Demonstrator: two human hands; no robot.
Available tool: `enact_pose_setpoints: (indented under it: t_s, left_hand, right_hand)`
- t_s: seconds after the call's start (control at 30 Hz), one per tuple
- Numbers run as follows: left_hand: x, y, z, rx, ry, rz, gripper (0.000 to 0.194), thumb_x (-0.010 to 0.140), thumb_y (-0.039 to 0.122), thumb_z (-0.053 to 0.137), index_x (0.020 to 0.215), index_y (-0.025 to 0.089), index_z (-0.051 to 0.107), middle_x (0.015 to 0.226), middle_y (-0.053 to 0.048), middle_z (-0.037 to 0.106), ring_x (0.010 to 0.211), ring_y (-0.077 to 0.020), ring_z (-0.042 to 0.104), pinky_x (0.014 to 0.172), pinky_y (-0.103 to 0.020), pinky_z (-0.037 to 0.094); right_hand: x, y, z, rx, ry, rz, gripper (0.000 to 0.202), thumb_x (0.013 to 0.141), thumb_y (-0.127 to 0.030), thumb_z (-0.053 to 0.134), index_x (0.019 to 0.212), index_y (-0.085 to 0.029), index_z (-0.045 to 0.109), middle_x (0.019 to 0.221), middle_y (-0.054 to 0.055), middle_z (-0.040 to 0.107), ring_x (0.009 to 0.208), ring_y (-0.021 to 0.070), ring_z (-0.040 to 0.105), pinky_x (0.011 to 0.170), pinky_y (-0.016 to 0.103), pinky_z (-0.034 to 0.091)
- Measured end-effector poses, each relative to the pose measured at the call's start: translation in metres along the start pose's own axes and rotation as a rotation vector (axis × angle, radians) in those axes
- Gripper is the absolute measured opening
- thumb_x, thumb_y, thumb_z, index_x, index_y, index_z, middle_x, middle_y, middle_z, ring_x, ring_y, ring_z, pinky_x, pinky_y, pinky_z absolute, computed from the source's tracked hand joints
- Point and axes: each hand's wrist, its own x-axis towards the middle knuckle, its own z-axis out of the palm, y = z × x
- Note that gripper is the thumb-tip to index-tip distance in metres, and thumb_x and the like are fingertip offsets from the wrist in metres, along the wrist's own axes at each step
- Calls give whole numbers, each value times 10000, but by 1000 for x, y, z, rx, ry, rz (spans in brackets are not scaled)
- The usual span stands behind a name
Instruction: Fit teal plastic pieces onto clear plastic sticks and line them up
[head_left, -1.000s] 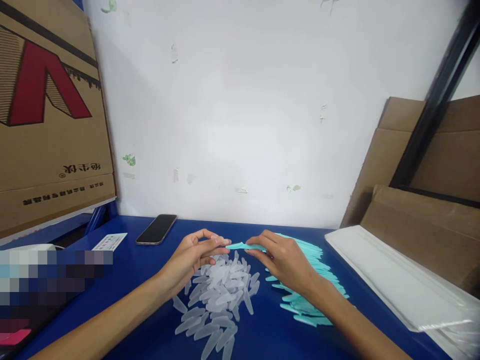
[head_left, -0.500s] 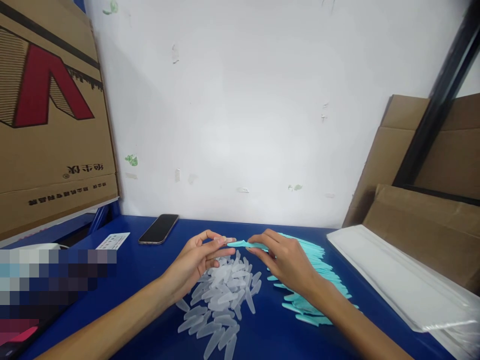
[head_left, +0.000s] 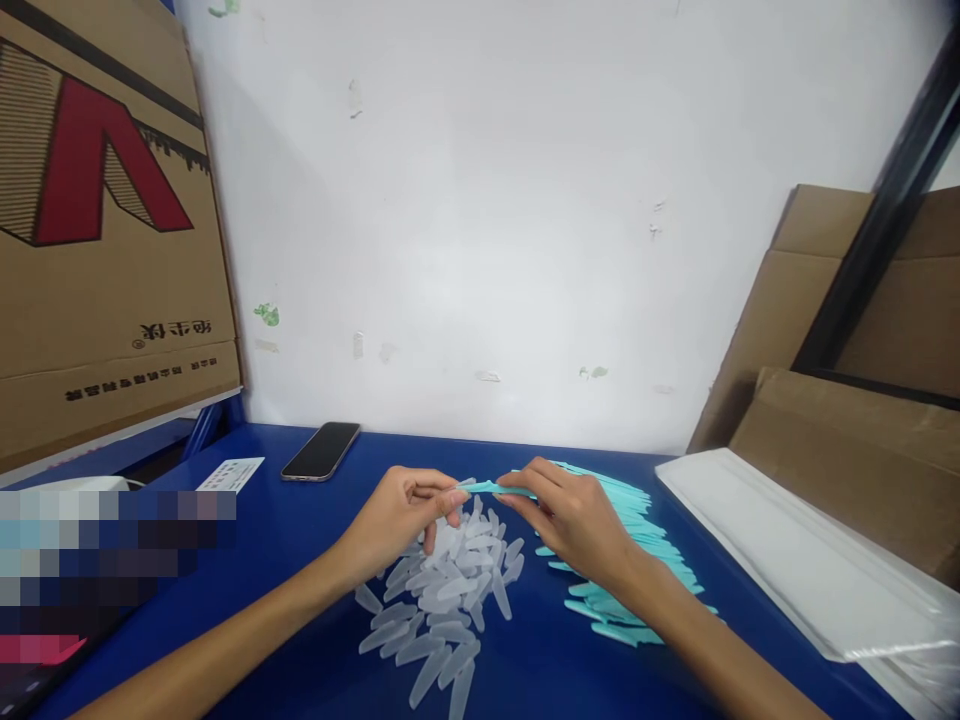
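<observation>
Here, near the blue table's [head_left: 300, 520] middle, the left hand [head_left: 397, 515] pinches one end of a teal plastic strip [head_left: 491, 488] (long axis running left to right); the right hand [head_left: 574, 520] pinches the other end, above a clear sleeve pile [head_left: 442, 600], teal pile [head_left: 637, 560] rightward.

Clear caps pile [head_left: 442, 600] lies center on table [head_left: 300, 540]; teal pieces pile [head_left: 637, 560] just right of it. Phone [head_left: 321, 451] and card [head_left: 230, 473] behind-left. Cardboard box [head_left: 105, 230] far left, plastic-wrapped stack [head_left: 795, 560] right, flattened cartons [head_left: 862, 440] behind it.
</observation>
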Motion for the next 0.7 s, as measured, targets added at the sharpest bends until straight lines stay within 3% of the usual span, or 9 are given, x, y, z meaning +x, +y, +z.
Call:
enact_pose_setpoints:
  t_s: [0.1, 0.23, 0.5, 0.7]
  left_hand:
    - [-3, 2, 3, 53, -28, 17, 357, 912, 483, 576, 1007, 176, 732, 736, -26, 688, 390, -76, 493, 445, -221, 385]
    - [-7, 9, 5, 112, -72, 25, 371, 922, 480, 553, 869, 165, 741, 673, -16, 650, 402, -88, 489, 437, -221, 356]
    - [-11, 13, 4, 230, -83, 55, 396, 930, 455, 529, 773, 165, 748, 542, 1, 545, 426, -94, 351, 446, -236, 265]
    - [-11, 12, 6, 298, -102, 99, 399, 948, 442, 504, 813, 153, 744, 560, 9, 492, 465, -97, 318, 468, -246, 232]
  right_hand:
    - [-2, -1, 4, -2, -22, -23, 235, 1018, -324, 473, 1114, -224, 663, 879, 44, 682, 652, 120, 598, 553, 238, 374]
    - [-5, -4, 9, 74, -20, -35, 230, 1009, -315, 497, 1112, -226, 682, 876, 40, 678, 682, 117, 607, 588, 237, 402]
    - [-6, -9, 12, 207, 30, 0, 226, 992, -313, 529, 1045, -222, 728, 809, 32, 664, 620, 103, 566, 561, 233, 391]
    - [-7, -12, 13, 177, 25, 5, 209, 989, -318, 538, 1047, -245, 725, 816, 15, 670, 622, 99, 575, 551, 235, 379]
